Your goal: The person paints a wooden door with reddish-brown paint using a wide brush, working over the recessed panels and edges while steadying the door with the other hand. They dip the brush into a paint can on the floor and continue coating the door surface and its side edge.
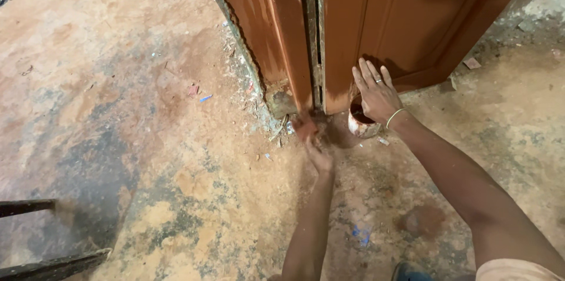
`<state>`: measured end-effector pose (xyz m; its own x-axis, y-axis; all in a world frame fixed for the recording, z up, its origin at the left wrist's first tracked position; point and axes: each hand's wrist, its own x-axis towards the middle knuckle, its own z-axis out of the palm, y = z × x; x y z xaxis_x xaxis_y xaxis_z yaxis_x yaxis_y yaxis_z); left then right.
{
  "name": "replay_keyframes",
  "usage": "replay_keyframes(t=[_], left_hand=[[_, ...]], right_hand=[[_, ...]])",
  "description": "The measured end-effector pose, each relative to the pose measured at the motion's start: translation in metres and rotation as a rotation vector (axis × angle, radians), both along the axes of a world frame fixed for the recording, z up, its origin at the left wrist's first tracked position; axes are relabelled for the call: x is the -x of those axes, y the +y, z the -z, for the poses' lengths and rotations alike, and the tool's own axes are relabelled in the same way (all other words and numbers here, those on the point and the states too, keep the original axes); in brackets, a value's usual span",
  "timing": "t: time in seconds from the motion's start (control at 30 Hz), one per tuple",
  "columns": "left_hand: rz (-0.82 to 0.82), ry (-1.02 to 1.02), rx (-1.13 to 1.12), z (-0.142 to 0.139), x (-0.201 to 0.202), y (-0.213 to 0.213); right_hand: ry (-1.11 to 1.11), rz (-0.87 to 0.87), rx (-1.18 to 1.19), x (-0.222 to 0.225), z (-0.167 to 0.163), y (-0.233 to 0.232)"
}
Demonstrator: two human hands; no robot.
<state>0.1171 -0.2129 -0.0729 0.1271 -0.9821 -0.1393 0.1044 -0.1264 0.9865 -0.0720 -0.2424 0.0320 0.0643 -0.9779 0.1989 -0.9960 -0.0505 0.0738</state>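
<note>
Presently we find the left hand [318, 153] clamped on a blurred brush or pad [306, 128] at the foot of the door frame [291, 51]. The right hand [375, 94], fingers slightly apart, presses the door [412, 16] above the paint tin [360, 123]. We judge short, light strokes best, clear of the gritty floor [147, 157].

building under renovation | freshly painted door [412, 16] | stained, debris-strewn concrete floor [118, 110]
</note>
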Motion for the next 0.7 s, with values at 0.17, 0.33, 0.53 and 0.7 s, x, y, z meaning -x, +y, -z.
replay_keyframes(t=[0.17,0.33,0.53,0.7], left_hand=[[0.041,-0.164,-0.059,0.009,-0.008,0.004],[0.009,-0.082,0.382,-0.012,0.004,-0.003],[-0.062,-0.047,0.562,-0.039,0.02,0.013],[-0.116,-0.169,0.811,-0.041,0.024,0.018]], right_hand=[[-0.043,-0.018,0.017,-0.001,0.0,-0.001],[-0.026,-0.001,-0.022,-0.001,0.004,-0.001],[-0.023,-0.014,0.014,0.004,0.012,-0.003],[-0.031,0.002,-0.02,0.004,0.013,-0.003]])
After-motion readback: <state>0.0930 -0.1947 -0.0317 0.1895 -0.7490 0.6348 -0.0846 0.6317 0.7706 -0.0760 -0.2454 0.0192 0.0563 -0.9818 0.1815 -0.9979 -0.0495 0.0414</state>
